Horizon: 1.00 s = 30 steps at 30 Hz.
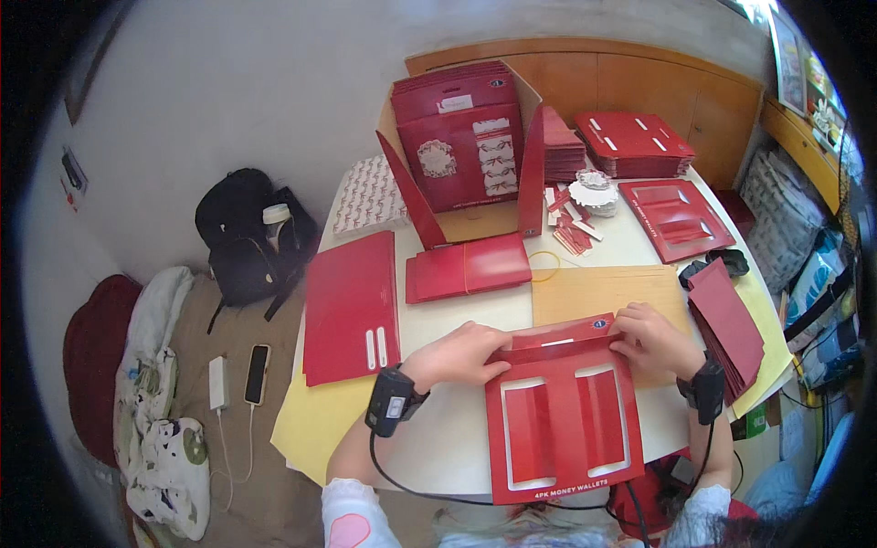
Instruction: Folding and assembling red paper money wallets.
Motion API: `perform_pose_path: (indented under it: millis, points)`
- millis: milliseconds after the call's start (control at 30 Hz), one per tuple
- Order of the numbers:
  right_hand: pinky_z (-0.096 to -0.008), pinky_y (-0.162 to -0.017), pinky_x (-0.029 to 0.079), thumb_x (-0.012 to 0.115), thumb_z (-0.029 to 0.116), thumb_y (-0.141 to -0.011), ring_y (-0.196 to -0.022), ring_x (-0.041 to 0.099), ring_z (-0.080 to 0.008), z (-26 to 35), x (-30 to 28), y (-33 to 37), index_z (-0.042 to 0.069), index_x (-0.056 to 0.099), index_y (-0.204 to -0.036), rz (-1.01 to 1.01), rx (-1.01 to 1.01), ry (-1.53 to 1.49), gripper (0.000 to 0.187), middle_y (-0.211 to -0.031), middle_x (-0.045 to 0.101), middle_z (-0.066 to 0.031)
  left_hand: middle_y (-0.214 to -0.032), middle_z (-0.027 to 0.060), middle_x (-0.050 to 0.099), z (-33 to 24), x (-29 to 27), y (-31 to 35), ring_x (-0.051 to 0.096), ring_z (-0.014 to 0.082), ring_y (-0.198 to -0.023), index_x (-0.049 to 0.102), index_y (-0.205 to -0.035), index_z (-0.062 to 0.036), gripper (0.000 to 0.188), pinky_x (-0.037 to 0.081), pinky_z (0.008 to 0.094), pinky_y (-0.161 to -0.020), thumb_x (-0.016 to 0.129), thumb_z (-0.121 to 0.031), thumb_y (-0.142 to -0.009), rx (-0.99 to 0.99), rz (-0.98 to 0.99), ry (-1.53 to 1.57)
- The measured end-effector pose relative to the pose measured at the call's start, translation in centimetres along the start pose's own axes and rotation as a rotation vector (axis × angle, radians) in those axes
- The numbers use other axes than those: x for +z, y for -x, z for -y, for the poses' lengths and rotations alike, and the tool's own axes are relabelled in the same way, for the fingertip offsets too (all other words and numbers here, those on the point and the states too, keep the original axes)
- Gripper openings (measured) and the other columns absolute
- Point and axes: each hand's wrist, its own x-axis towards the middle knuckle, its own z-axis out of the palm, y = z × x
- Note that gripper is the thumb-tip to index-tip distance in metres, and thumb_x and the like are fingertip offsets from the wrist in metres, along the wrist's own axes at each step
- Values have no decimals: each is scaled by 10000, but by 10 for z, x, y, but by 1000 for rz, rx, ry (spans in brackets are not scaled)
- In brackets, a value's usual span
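At the table's near edge a flat red cardboard package (pixel 565 434) with two long cut-out windows lies in front of me, and shiny red wallets show through the windows. Its top flap (pixel 562 331) is partly folded. The left end of that flap is pinched by my left hand (pixel 459 354), thumb toward the package face. My right hand (pixel 656 340) grips the flap's right end between thumb and fingers. Beneath and beyond the package lies a tan board (pixel 603 290). A banded bundle of red wallets (pixel 468 268) sits just beyond my left hand.
Large red sheets (pixel 352 306) lie left; narrow red cards (pixel 726 324) lie right. Behind stand an open display box (pixel 530 173) of packages, stacked red cards (pixel 635 142), round white labels (pixel 594 194) and a finished-looking package (pixel 676 219). Cables run from black wrist devices (pixel 391 402).
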Motion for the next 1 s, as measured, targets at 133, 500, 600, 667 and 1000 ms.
perform_pose_path:
  millis: [133, 500, 600, 667, 1000]
  points:
    - [-399, -800, 440, 665, 78, -770, -875, 549, -324, -3, -1, 4, 28, 576, -895, 14, 14, -36, 161, -869, 566, -130, -783, 191, 614, 0, -8, 3, 599, 358, -741, 583, -850, 17, 159, 476, 402, -665, 650, -106, -775, -59, 96, 38]
    - [-415, -763, 457, 643, 25, -769, -876, 543, -368, -7, 3, 3, -2, 561, -934, -71, 59, -75, 187, -886, 543, -163, -857, 191, 544, 7, -4, 2, 548, 377, -842, 542, -876, 21, 128, 447, 425, -722, 597, -65, -799, 8, -109, -50]
    - [-418, -770, 457, 644, 22, -768, -876, 543, -366, -9, 4, 4, -7, 556, -928, -90, 58, -43, 185, -884, 541, -165, -858, 186, 540, 10, -1, -3, 540, 384, -844, 527, -871, 17, 125, 443, 432, -731, 600, -50, -794, 32, -139, -77]
    - [-416, -771, 457, 647, 20, -766, -875, 543, -361, -8, 3, 4, -10, 554, -913, -109, 48, -29, 176, -884, 541, -163, -844, 179, 533, 12, 2, -4, 539, 381, -829, 521, -847, 9, 126, 444, 438, -732, 614, -43, -780, 90, -178, -95]
    - [-406, -794, 453, 649, 15, -754, -888, 539, -347, -7, 3, 3, -1, 552, -875, -102, 58, 29, 156, -886, 543, -157, -826, 121, 536, 10, 6, -7, 554, 317, -831, 505, -763, -30, 143, 449, 403, -743, 643, -51, -736, 235, -315, -348]
